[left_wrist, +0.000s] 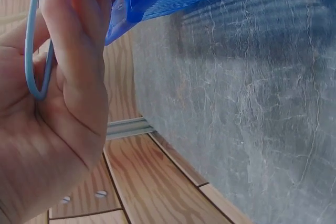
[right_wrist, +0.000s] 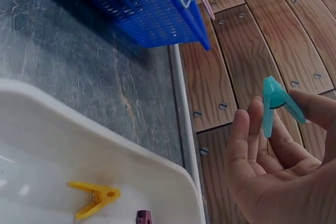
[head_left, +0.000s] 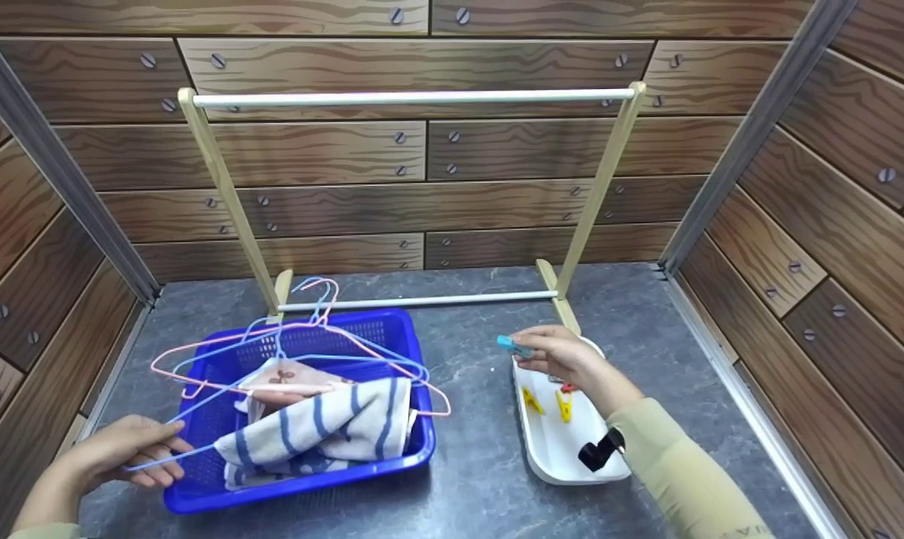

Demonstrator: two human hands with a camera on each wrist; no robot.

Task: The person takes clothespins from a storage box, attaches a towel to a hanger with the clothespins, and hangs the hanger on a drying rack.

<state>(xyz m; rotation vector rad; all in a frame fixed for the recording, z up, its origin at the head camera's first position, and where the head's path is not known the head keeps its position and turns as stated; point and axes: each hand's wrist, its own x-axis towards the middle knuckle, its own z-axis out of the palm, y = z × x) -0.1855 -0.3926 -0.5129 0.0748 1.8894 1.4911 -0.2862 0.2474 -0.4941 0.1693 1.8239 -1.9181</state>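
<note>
My left hand [head_left: 118, 449] holds one end of a light blue hanger [head_left: 171, 459] at the left rim of the blue basket [head_left: 302, 492]. In the left wrist view the hanger's rounded end [left_wrist: 37, 90] lies between thumb and fingers. A white towel with blue stripes [head_left: 347, 419] hangs on this hanger, over the basket. Between the thumb and fingers of my right hand [head_left: 560, 353] is a teal clothespin [right_wrist: 275, 98], raised above the far end of a white tray [head_left: 545, 468]. Its two legs spread apart in the right wrist view.
A pink hanger [head_left: 433, 400] and more blue hangers lie across the basket, beside a pinkish cloth [head_left: 302, 372]. Yellow clothespins [head_left: 565, 406] and a red one [head_left: 568, 388] lie in the tray. Behind stands a wooden rack with a white top rod [head_left: 414, 98]. Wood-patterned walls enclose the table.
</note>
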